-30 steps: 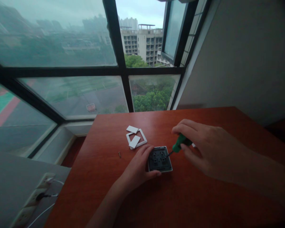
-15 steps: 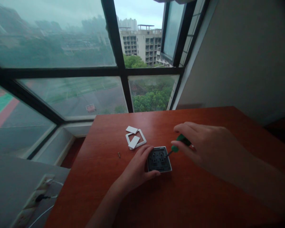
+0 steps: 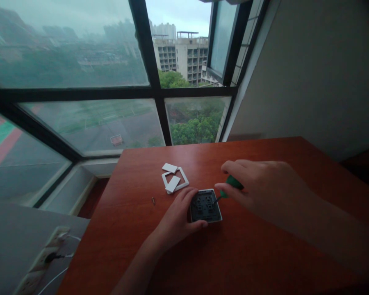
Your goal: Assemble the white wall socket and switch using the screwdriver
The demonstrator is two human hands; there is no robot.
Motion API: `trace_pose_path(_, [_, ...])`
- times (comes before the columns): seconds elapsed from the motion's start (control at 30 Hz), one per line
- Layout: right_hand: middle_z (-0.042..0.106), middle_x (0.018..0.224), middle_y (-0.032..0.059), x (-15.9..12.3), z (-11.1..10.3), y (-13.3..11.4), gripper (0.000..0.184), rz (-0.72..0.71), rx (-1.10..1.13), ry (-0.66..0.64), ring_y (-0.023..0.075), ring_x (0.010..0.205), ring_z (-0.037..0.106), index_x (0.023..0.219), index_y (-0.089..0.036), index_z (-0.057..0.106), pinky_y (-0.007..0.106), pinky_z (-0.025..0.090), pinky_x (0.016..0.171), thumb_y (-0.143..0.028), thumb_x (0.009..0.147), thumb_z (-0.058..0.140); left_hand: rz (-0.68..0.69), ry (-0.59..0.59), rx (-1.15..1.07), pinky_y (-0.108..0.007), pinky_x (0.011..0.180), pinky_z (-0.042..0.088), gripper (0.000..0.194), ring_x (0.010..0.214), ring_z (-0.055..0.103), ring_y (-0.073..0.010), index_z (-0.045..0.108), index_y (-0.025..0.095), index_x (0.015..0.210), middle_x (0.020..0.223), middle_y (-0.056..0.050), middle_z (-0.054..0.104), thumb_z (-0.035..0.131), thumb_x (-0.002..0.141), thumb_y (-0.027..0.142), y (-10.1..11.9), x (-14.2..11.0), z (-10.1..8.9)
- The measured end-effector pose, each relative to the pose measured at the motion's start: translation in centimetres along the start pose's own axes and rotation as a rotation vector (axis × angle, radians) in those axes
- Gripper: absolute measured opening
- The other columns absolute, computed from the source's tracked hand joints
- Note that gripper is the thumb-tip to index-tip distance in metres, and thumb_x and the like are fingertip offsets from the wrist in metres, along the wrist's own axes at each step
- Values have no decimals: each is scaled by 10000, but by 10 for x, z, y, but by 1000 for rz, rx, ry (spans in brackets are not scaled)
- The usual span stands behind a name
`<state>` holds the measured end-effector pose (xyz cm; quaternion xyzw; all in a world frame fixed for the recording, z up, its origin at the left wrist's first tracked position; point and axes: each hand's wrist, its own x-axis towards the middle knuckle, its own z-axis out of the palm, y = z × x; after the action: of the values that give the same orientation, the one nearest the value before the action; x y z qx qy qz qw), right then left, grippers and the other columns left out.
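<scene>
A dark square switch module with a pale rim (image 3: pixel 205 205) lies on the reddish wooden table (image 3: pixel 249 246). My left hand (image 3: pixel 178 219) grips its left side, thumb along the near edge, fingers on the far corner. My right hand (image 3: pixel 258 188) is closed round a green-handled screwdriver (image 3: pixel 231 185), whose thin dark shaft slants down-left with its tip on the right half of the module. Most of the handle is hidden under my fingers.
A white square frame (image 3: pixel 180 182) and two white cover pieces (image 3: pixel 170 168) lie just beyond the module. A small screw (image 3: pixel 153 200) rests to the left. A power strip with cables (image 3: pixel 44 258) sits low at the left, off the table. Large windows behind.
My right hand has turned on the screwdriver and slid slightly down and left, covering more of the green handle. The left hand and module stay put.
</scene>
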<state>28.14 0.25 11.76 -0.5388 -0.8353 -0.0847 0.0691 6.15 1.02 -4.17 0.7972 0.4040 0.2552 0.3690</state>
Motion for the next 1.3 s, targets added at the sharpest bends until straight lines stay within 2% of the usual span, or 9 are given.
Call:
trace_pose_path(0.07, [614, 691, -16, 1, -1, 0, 250, 33, -25, -8, 177, 573, 568, 818, -231, 531, 287, 149, 498, -474, 877, 525, -4, 7, 2, -495, 1118, 331, 785, 1337, 384, -307, 388, 228, 1370, 1423, -127, 416, 785, 693, 271, 1, 0, 0])
trace_pose_path(0.27, [649, 888, 11, -2, -7, -2, 144, -17, 141, -38, 173, 734, 597, 955, -220, 548, 284, 245, 538, -215, 811, 537, -3, 39, 8, -516, 1116, 323, 748, 1335, 377, -330, 413, 218, 1350, 1412, -141, 422, 775, 698, 286, 3, -1, 3])
trace_pose_path(0.57, [624, 730, -22, 4, -2, 1, 207, 30, 9, -35, 187, 613, 574, 831, -238, 547, 288, 179, 518, -441, 868, 558, 6, 50, 13, -509, 1107, 341, 739, 1319, 397, -325, 422, 224, 1335, 1395, -129, 437, 776, 688, 286, 6, 0, 3])
trace_pose_path(0.73, [629, 851, -11, 0, -7, 2, 74, -6, 144, -57, 181, 714, 583, 895, -236, 543, 284, 263, 554, -286, 842, 557, 3, 40, 28, -499, 1116, 333, 750, 1331, 386, -318, 398, 220, 1350, 1412, -132, 420, 769, 702, 286, 4, -1, 3])
trace_pose_path(0.83, [627, 890, -13, -1, -8, 2, 134, -52, 245, -97, 160, 733, 583, 943, -236, 538, 277, 298, 583, -193, 815, 541, 4, 38, 39, -485, 1123, 328, 752, 1340, 374, -313, 382, 211, 1359, 1423, -137, 405, 763, 716, 297, 4, -2, 3])
trace_pose_path(0.93, [640, 840, -9, 0, -4, 2, 91, -42, 178, -76, 162, 686, 583, 950, -232, 549, 277, 266, 552, -281, 879, 520, -1, 22, 45, -479, 1126, 324, 741, 1341, 368, -306, 380, 207, 1357, 1425, -137, 400, 758, 725, 295, 4, -1, 2])
trace_pose_path(1.03, [634, 755, -1, 1, -2, 1, 215, 21, 39, -39, 180, 633, 578, 879, -223, 553, 280, 214, 520, -432, 898, 509, -1, 18, 41, -487, 1125, 318, 741, 1338, 370, -305, 380, 215, 1361, 1426, -132, 402, 756, 727, 290, 4, -1, 2])
trace_pose_path(1.2, [659, 909, 13, -1, -6, -2, 166, -42, 148, -51, 183, 761, 609, 987, -224, 545, 275, 281, 556, -239, 822, 557, 7, 31, 33, -501, 1107, 338, 746, 1322, 389, -321, 396, 218, 1354, 1408, -138, 422, 767, 713, 311, 2, -1, 4])
trace_pose_path(1.3, [672, 921, 18, 1, -4, 0, 159, -35, 98, -38, 190, 729, 623, 1012, -225, 552, 284, 285, 545, -292, 870, 525, -3, 25, 44, -491, 1113, 335, 754, 1323, 387, -313, 392, 219, 1356, 1413, -133, 417, 772, 711, 306, 1, -1, 4])
